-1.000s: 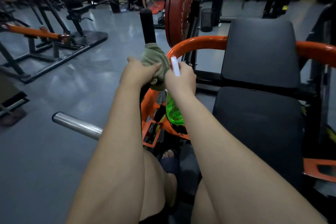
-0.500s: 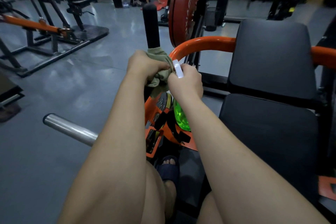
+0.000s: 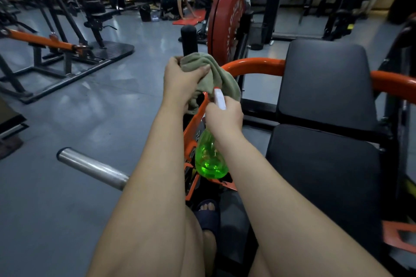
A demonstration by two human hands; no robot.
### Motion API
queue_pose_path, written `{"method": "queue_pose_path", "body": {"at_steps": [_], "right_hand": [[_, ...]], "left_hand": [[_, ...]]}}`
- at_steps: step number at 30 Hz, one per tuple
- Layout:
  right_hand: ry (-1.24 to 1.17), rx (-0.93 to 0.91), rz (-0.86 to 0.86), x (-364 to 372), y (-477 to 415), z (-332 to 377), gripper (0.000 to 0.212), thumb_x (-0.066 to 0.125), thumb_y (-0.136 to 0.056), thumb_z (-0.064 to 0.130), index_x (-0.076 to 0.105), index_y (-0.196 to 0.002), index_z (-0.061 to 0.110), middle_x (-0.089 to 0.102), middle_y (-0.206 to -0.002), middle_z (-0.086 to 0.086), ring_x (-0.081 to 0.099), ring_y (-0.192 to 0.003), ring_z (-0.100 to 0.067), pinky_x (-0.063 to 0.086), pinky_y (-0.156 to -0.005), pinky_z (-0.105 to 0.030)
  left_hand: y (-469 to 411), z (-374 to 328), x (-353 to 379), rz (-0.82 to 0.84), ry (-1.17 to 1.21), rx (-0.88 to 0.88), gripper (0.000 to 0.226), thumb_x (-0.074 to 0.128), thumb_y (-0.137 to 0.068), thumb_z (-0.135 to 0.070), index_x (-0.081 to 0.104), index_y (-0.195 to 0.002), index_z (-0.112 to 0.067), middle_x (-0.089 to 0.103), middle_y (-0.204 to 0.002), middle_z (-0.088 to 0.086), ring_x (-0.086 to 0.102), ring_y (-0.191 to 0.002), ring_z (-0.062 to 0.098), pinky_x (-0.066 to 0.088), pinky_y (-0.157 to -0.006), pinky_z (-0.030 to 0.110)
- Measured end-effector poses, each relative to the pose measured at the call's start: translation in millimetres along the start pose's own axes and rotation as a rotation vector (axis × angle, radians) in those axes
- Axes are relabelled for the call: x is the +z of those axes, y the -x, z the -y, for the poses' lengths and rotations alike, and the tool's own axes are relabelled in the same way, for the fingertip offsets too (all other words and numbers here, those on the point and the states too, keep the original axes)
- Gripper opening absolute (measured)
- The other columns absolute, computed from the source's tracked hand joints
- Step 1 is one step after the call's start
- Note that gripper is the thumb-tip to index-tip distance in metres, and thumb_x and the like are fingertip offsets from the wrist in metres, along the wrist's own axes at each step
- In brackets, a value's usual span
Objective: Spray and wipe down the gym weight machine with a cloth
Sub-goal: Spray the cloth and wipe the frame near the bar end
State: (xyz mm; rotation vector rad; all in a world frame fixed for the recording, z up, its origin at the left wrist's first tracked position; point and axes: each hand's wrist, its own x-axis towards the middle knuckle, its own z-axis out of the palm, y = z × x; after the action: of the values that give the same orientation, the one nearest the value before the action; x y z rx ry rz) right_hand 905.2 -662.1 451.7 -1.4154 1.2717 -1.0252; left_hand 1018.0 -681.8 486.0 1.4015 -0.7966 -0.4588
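The weight machine has an orange curved frame [image 3: 252, 64], a black upright handle grip [image 3: 189, 39] and black seat pads [image 3: 324, 83]. My left hand [image 3: 182, 81] grips a bunched olive-green cloth [image 3: 222, 78] just below the black grip, beside the orange bar. My right hand [image 3: 225, 114] holds a spray bottle [image 3: 209, 159] by its neck; its white nozzle sticks up against the cloth and its green body hangs below my wrist. The lower part of the handle post is hidden behind my hands and the cloth.
A chrome weight peg [image 3: 90, 167] juts out left of my forearm. A red weight plate [image 3: 225, 20] stands behind the handle. Another orange-and-black machine [image 3: 56, 51] sits at the left. Two people [image 3: 177, 2] work near a red mat at the back. My sandalled foot [image 3: 207, 213] is below.
My left hand has pulled the cloth down and slightly left on the handle, so more of the cloth hangs loose. The spray bottle has dropped lower, away from the orange bar.
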Motion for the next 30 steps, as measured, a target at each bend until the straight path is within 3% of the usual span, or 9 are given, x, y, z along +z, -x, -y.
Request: {"method": "queue_pose_path", "body": {"at_steps": [5,10,13,15,18,23,25,27,30], "right_hand": [[-0.007,-0.005,0.041,9.2,2.0,-1.4,0.011,0.052,-0.085,0.013,0.062,-0.081,0.011,0.065,-0.081,-0.009,0.061,-0.077,-0.031,0.053,-0.071,-0.039],[-0.09,0.066,0.051,17.3,7.1,-4.2,0.009,0.049,-0.074,0.017,0.058,-0.072,0.017,0.059,-0.073,-0.003,0.054,-0.071,-0.028,0.045,-0.067,-0.037],[-0.249,0.15,0.062,17.2,7.2,-4.2,0.019,0.048,-0.082,0.011,0.064,-0.086,0.02,0.068,-0.095,0.002,0.056,-0.074,-0.022,0.047,-0.069,-0.032],[-0.259,0.146,0.071,15.0,6.7,-3.8,0.03,0.046,-0.085,0.008,0.067,-0.099,0.023,0.065,-0.091,0.003,0.055,-0.074,-0.02,0.047,-0.069,-0.03],[-0.247,0.129,0.071,13.9,8.7,-7.6,0.017,0.046,-0.085,0.008,0.06,-0.084,0.018,0.05,-0.072,0.002,0.044,-0.063,-0.018,0.038,-0.059,-0.027],[-0.156,0.146,0.017,12.8,8.4,-12.4,0.012,0.049,-0.082,0.016,0.06,-0.077,0.018,0.058,-0.074,-0.003,0.053,-0.069,-0.026,0.043,-0.064,-0.035],[-0.163,0.146,0.014,10.7,3.4,-12.0,0.012,0.05,-0.083,0.018,0.061,-0.081,0.017,0.056,-0.073,-0.003,0.051,-0.068,-0.025,0.042,-0.064,-0.035],[-0.188,0.111,0.034,9.2,-1.9,-11.2,0.014,0.048,-0.08,0.016,0.062,-0.084,0.016,0.052,-0.07,-0.001,0.047,-0.065,-0.023,0.039,-0.061,-0.033],[-0.203,0.062,0.085,8.3,-8.8,-9.5,0.018,0.046,-0.075,0.012,0.061,-0.086,0.01,0.049,-0.066,-0.001,0.044,-0.06,-0.021,0.038,-0.058,-0.032]], "left_hand": [[-7.7,-3.5,-3.5,0.176,-0.189,-0.038,0.03,0.071,-0.088,-0.015,0.071,-0.118,-0.016,0.076,-0.095,-0.001,0.072,-0.086,0.011,0.059,-0.079,0.028],[-7.4,-1.1,-3.5,0.175,-0.173,-0.099,0.006,0.068,-0.082,-0.01,0.072,-0.083,-0.014,0.067,-0.073,0.006,0.065,-0.065,0.016,0.056,-0.061,0.031],[-10.9,2.1,6.8,0.069,-0.168,-0.066,0.007,0.068,-0.074,-0.013,0.069,-0.074,-0.02,0.068,-0.069,0.001,0.065,-0.066,0.017,0.056,-0.063,0.036],[-11.0,3.9,14.2,-0.006,-0.198,-0.044,0.005,0.068,-0.078,-0.015,0.071,-0.08,-0.018,0.071,-0.077,0.004,0.065,-0.073,0.018,0.056,-0.068,0.036],[-7.4,5.8,16.5,-0.064,-0.306,0.003,0.013,0.071,-0.084,-0.023,0.074,-0.095,-0.018,0.073,-0.09,0.001,0.067,-0.084,0.017,0.051,-0.071,0.029],[0.0,6.7,-1.7,0.144,-0.258,0.009,0.027,0.075,-0.079,-0.036,0.069,-0.103,-0.026,0.074,-0.09,-0.001,0.071,-0.079,0.019,0.061,-0.069,0.041],[3.3,5.8,-12.5,0.221,-0.303,-0.026,0.039,0.076,-0.085,-0.029,0.056,-0.118,-0.023,0.072,-0.101,0.002,0.071,-0.083,0.016,0.062,-0.069,0.034],[6.8,9.2,-22.1,0.291,-0.346,-0.065,0.041,0.07,-0.093,-0.016,0.045,-0.126,-0.015,0.067,-0.098,0.006,0.064,-0.07,0.014,0.055,-0.054,0.022],[9.4,16.7,-27.5,0.241,-0.451,-0.024,0.036,0.067,-0.094,-0.014,0.046,-0.123,-0.012,0.067,-0.1,0.007,0.062,-0.071,0.011,0.048,-0.048,0.015]]}}
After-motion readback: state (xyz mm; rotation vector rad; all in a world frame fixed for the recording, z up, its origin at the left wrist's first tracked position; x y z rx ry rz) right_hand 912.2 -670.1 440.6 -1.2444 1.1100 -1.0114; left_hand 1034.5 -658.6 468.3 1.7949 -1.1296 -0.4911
